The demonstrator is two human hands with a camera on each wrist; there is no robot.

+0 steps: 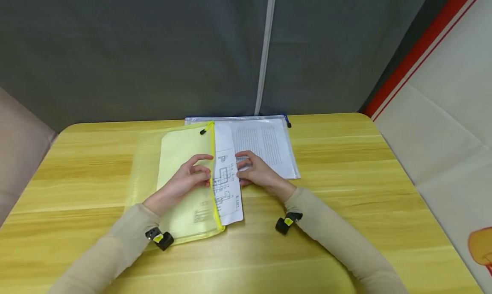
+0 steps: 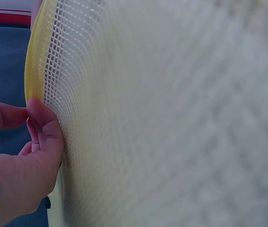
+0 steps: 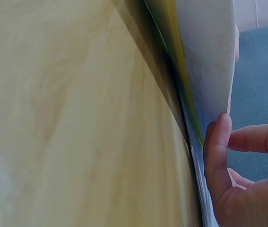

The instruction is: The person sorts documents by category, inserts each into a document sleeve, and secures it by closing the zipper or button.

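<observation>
1. Head view: a yellow mesh zip pouch (image 1: 180,178) lies on the wooden desk (image 1: 346,166), near its middle. The left hand (image 1: 184,180) rests on the pouch, its grip pinching the pouch's zipper edge (image 1: 212,170) with curled fingers. A printed sheet (image 1: 226,178) sticks out past that zipper edge, to the right of the pouch. The right hand (image 1: 255,170) grasps this sheet, fingers curled over its right margin. Behind the pouch, touching its far right corner, lies a clear pouch (image 1: 265,144) with papers inside.

2. Left wrist view: the yellow pouch (image 2: 171,118) fills the frame as blurred mesh; the left hand (image 2: 15,170) has its thumb pressed against the pouch's yellow rim.

3. Right wrist view: the sheet (image 3: 209,61) rises just above the pouch's yellow edge, over the desk (image 3: 67,123); the right hand (image 3: 237,179) has a fingertip on the sheet's border.
</observation>
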